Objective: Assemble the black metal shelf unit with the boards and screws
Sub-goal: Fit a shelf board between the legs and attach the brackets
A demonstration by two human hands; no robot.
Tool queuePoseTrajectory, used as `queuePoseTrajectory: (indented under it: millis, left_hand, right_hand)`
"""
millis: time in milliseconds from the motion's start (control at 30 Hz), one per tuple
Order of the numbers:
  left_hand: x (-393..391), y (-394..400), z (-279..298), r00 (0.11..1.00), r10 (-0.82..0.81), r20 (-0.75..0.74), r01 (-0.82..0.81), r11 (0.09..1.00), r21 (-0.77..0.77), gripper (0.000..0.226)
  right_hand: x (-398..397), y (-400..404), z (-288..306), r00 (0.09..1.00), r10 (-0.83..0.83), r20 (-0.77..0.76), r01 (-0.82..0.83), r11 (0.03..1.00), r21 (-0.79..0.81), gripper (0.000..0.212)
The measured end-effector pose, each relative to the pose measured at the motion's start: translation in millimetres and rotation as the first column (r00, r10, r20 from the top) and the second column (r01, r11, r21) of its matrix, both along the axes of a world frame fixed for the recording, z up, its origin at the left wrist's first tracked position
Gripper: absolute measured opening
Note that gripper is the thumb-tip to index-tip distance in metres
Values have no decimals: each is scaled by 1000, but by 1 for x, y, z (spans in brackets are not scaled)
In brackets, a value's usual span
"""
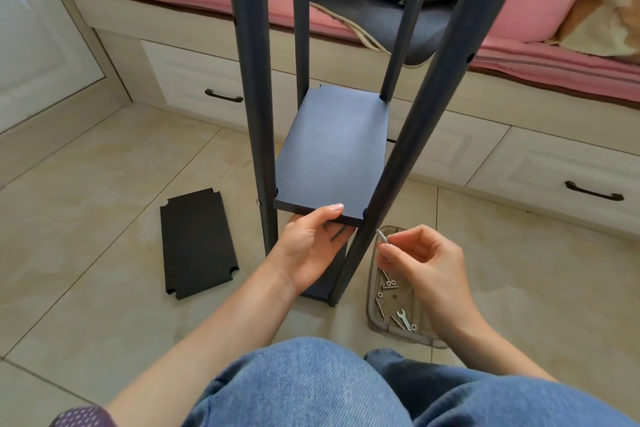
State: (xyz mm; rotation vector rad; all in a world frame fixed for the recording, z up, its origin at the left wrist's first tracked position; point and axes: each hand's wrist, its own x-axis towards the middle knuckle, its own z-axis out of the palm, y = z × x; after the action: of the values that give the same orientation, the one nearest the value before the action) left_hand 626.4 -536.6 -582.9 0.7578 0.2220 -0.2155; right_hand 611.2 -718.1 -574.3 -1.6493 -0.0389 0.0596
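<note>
The black shelf frame stands on the floor, its dark poles rising out of view; the near right pole (412, 152) slants across the middle. A dark board (334, 152) sits between the poles. My left hand (310, 246) grips its near edge, thumb on top and fingers underneath. My right hand (420, 260) pinches a silver screw (382, 236) with its tip right beside the near right pole, just below the board's corner. A lower board (320, 289) lies at the frame's foot.
A spare black board (197, 243) lies flat on the tiles to the left. A clear tray (394, 305) with several screws and a small wrench sits under my right hand. Drawers and a pink-cushioned bench stand behind. My jeans-clad knees fill the bottom.
</note>
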Motion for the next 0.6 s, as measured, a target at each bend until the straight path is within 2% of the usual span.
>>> queuePoseTrajectory:
  millis: [67, 267, 467, 600]
  left_hand:
    - [0, 0, 0, 1000, 7, -4, -7, 1000, -6, 47]
    - [0, 1, -3, 1000, 29, -6, -29, 999, -29, 28]
    - [0, 3, -4, 1000, 27, 0, -27, 999, -32, 17]
    - [0, 3, -3, 1000, 20, 12, -20, 999, -25, 30]
  right_hand:
    - [-1, 0, 0, 1000, 9, 24, -8, 1000, -28, 10]
    - [-2, -1, -3, 978, 40, 206, 8, 974, -226, 14]
    - [6, 7, -5, 987, 19, 161, 0, 993, -117, 10]
    - [8, 6, -6, 992, 30, 125, -18, 995, -98, 9]
